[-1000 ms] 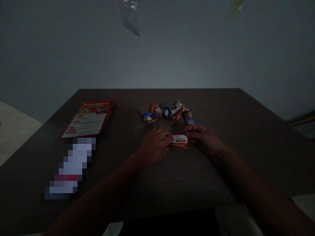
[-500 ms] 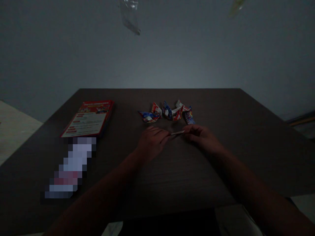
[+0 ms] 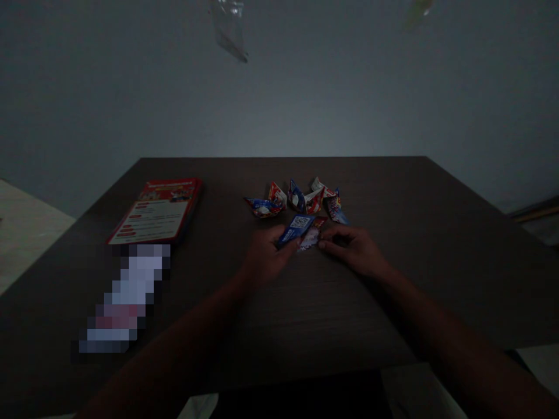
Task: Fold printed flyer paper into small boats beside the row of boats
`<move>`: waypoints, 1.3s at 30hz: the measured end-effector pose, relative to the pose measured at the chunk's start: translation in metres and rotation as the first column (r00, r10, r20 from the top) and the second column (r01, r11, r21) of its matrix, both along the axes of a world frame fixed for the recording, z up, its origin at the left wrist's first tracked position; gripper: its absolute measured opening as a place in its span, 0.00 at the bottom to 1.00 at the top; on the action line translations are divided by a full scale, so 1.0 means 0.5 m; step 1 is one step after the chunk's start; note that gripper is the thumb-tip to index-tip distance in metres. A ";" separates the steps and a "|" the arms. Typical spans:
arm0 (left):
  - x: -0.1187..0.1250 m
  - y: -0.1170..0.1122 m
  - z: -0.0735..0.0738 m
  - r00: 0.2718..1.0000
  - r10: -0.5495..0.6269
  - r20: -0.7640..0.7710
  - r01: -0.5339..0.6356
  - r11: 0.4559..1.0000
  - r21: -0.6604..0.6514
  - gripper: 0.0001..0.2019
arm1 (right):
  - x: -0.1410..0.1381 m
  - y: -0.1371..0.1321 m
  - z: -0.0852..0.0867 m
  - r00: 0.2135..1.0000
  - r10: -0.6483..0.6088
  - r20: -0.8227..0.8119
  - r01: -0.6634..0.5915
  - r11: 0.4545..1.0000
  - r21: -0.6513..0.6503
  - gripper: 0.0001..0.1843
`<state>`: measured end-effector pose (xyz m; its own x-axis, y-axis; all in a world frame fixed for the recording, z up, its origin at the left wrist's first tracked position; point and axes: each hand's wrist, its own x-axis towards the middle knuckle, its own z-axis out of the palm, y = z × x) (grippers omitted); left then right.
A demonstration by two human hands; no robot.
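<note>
At far, 3 folded leaflets (image 3: 297, 198) look finished; left hand (image 3: 266, 253) and right hand (image 3: 356, 250) pinch 1 partly folded leaflet (image 3: 294, 228); leaflet stack (image 3: 151, 215) at left lies flat.

QR code (image 3: 301, 222) on blue paper (image 3: 294, 229) — lettering (image 3: 287, 235) too small.

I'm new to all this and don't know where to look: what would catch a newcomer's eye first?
Probably the bright pixelated patch at the near left of the dark table, though what it covers can't be told. Next, the folded paper with a blue QR-code face, held in the left hand, with the right hand at its right side. Just beyond sits a row of colourful folded shapes.
</note>
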<state>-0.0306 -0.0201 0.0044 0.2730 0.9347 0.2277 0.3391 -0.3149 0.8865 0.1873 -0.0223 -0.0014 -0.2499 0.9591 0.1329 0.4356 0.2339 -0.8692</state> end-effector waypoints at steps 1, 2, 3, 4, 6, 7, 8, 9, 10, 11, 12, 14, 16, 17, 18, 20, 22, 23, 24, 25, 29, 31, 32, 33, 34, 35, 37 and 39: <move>0.001 0.001 -0.002 0.998 -0.015 0.059 0.017 1.000 -0.024 0.11 | 0.000 -0.001 0.001 1.000 -0.006 -0.003 0.006 1.000 0.005 0.10; 0.002 0.001 -0.002 0.995 -0.024 0.101 0.028 0.999 -0.042 0.12 | -0.001 -0.002 0.002 1.000 -0.010 -0.011 0.010 1.000 0.009 0.10; 0.003 0.002 -0.002 0.991 -0.025 0.131 0.033 0.998 -0.061 0.13 | -0.001 -0.002 0.002 1.000 -0.012 -0.022 0.013 1.000 0.015 0.10; 0.004 0.002 -0.002 0.987 -0.027 0.161 0.042 0.995 -0.088 0.13 | -0.002 -0.003 0.002 0.999 -0.011 -0.030 0.012 1.000 0.019 0.10; 0.005 0.001 0.000 0.976 -0.023 0.216 0.055 0.989 -0.140 0.14 | -0.002 -0.002 0.000 0.999 -0.006 -0.035 0.007 1.000 0.020 0.10; 0.005 0.001 0.000 0.971 -0.021 0.239 0.061 0.985 -0.161 0.14 | -0.002 -0.002 -0.001 0.999 -0.006 -0.034 0.007 1.000 0.018 0.10; 0.006 0.001 0.000 0.966 -0.020 0.258 0.068 0.982 -0.178 0.14 | -0.001 -0.002 -0.002 0.999 -0.006 -0.034 0.006 1.000 0.012 0.10; 0.007 0.002 -0.002 0.962 -0.020 0.273 0.074 0.979 -0.189 0.14 | -0.001 -0.002 -0.003 0.999 -0.008 -0.037 0.008 1.000 0.008 0.10; 0.007 0.002 -0.004 0.959 -0.018 0.283 0.077 0.977 -0.198 0.15 | -0.002 -0.002 -0.003 0.999 -0.010 -0.043 0.010 1.000 0.005 0.11; 0.009 0.003 -0.006 0.958 -0.013 0.287 0.075 0.975 -0.207 0.15 | -0.002 -0.002 -0.003 0.999 -0.015 -0.050 0.015 1.000 0.002 0.11; 0.010 0.003 -0.008 0.958 -0.005 0.287 0.070 0.973 -0.218 0.15 | -0.003 -0.002 -0.003 0.998 -0.019 -0.060 0.019 1.000 0.001 0.11; 0.012 0.004 -0.010 0.954 0.022 0.299 0.056 0.966 -0.251 0.15 | -0.005 -0.004 0.000 0.996 -0.031 -0.086 0.031 1.000 0.001 0.12; 0.014 0.004 -0.009 0.941 0.054 0.334 0.053 0.951 -0.304 0.15 | -0.007 -0.006 0.004 0.992 -0.051 -0.115 0.051 0.999 -0.009 0.12; 0.015 0.004 -0.007 0.933 0.069 0.353 0.056 0.941 -0.333 0.15 | -0.009 -0.007 0.005 0.989 -0.062 -0.133 0.060 0.998 -0.018 0.13; 0.015 0.004 -0.006 0.926 0.085 0.367 0.057 0.931 -0.359 0.15 | -0.009 -0.007 0.006 0.986 -0.075 -0.151 0.071 0.997 -0.031 0.14; 0.017 0.005 -0.007 0.918 0.104 0.382 0.061 0.916 -0.396 0.16 | -0.010 -0.005 0.005 0.979 -0.104 -0.177 0.093 0.993 -0.066 0.15; 0.018 0.008 -0.011 0.915 0.096 0.391 0.082 0.906 -0.416 0.17 | -0.010 -0.003 0.002 0.977 -0.118 -0.180 0.101 0.990 -0.099 0.16; 0.018 0.009 -0.014 0.916 0.084 0.393 0.099 0.901 -0.423 0.18 | -0.009 -0.001 0.000 0.979 -0.115 -0.170 0.096 0.989 -0.114 0.16; 0.018 0.011 -0.017 0.919 0.068 0.389 0.115 0.896 -0.429 0.19 | -0.008 0.001 -0.002 0.983 -0.103 -0.155 0.083 0.988 -0.128 0.16; 0.017 0.013 -0.020 0.925 0.054 0.376 0.123 0.894 -0.432 0.20 | -0.007 0.003 -0.003 0.987 -0.085 -0.137 0.066 0.988 -0.139 0.16; 0.011 0.017 -0.028 0.974 0.067 0.217 0.023 0.921 -0.388 0.28 | -0.004 0.006 -0.004 0.998 -0.037 -0.050 0.029 0.987 -0.160 0.15; 0.005 0.017 -0.029 0.991 0.107 0.076 -0.081 0.954 -0.289 0.32 | -0.003 0.007 -0.004 0.999 -0.031 -0.024 0.027 0.987 -0.159 0.15; 0.002 0.017 -0.028 0.991 0.130 -0.010 -0.129 0.968 -0.215 0.33 | -0.003 0.007 -0.005 1.000 -0.027 -0.014 0.024 0.987 -0.159 0.14; 0.000 0.017 -0.026 0.983 0.154 -0.102 -0.166 0.978 -0.129 0.33 | -0.002 0.008 -0.005 1.000 -0.022 -0.005 0.021 0.987 -0.160 0.14; -0.003 0.016 -0.023 0.965 0.177 -0.195 -0.187 0.982 -0.034 0.32 | -0.002 0.009 -0.007 1.000 -0.017 0.008 0.018 0.987 -0.160 0.14; -0.004 0.014 -0.019 0.937 0.202 -0.284 -0.191 0.979 0.067 0.29 | -0.001 0.009 -0.008 1.000 -0.012 0.022 0.016 0.987 -0.159 0.14; -0.004 0.010 -0.010 0.874 0.236 -0.424 -0.138 0.958 0.250 0.22 | 0.000 0.011 -0.012 0.999 0.003 0.043 0.003 0.990 -0.143 0.13; -0.002 0.003 -0.001 0.830 0.216 -0.514 -0.027 0.936 0.350 0.16 | 0.002 0.012 -0.015 0.997 0.025 0.069 -0.016 0.993 -0.120 0.13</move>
<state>-0.0318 -0.0187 0.0041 0.3285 0.8710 0.3654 0.7838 -0.4672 0.4092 0.1882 -0.0164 -0.0091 -0.2746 0.9616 -0.0006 0.4931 0.1403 -0.8586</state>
